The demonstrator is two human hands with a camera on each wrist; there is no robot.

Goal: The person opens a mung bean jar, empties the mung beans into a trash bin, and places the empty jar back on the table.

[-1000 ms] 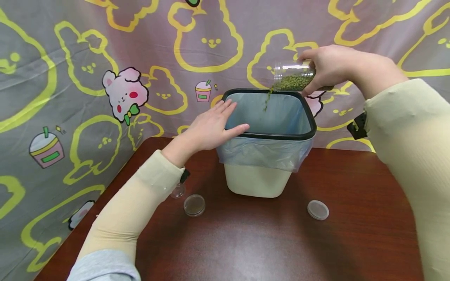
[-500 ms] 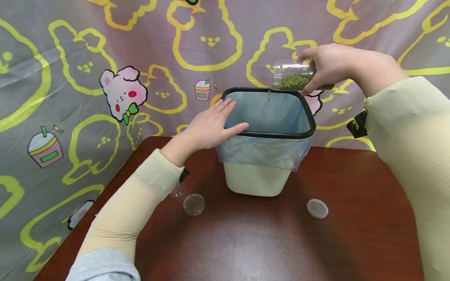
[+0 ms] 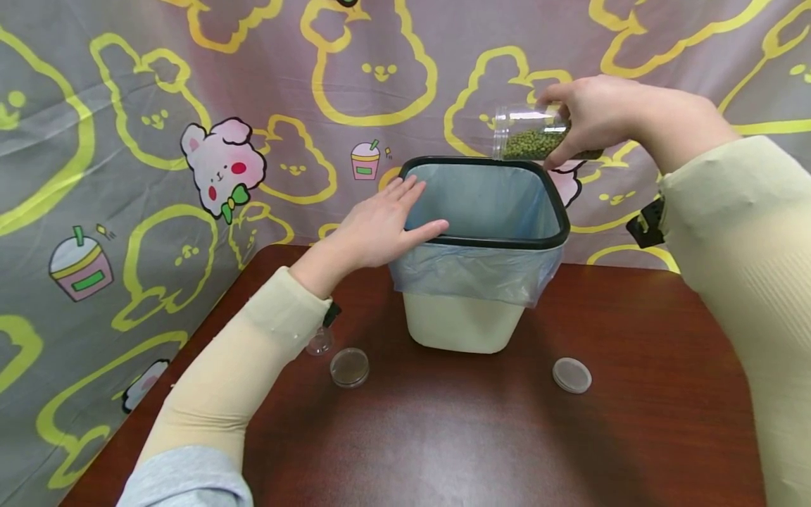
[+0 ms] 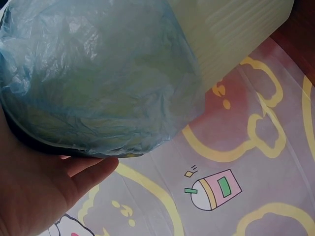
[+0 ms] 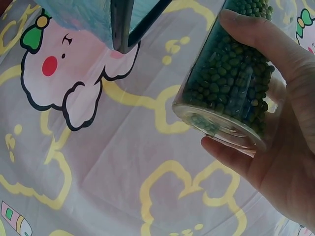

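My right hand [image 3: 598, 116] grips a clear plastic jar [image 5: 231, 73], tipped on its side above the far right rim of a bin. Green mung beans [image 3: 529, 144] lie along the jar's lower side, and no beans are falling from its mouth. The bin [image 3: 462, 324] is cream-coloured, with a black rim [image 3: 488, 243] and a pale blue bag [image 3: 475, 271] folded over it. At the bin's left side, my left hand [image 3: 380, 225] rests at the rim with its fingers straight and thumb spread. The left wrist view shows those fingers [image 4: 96, 174] against the rim's outer side.
On the dark brown table [image 3: 437, 436], a round clear lid [image 3: 349, 367] lies left of the bin, with a small clear container [image 3: 319, 341] partly behind my left wrist. A whitish round lid [image 3: 571, 375] is at the right. A cartoon-print cloth [image 3: 266, 70] hangs close behind.
A stream of mung beans fell from the jar into the bin, thinned, and has stopped. The jar's mouth has lifted slightly. My left hand has stayed at the rim.
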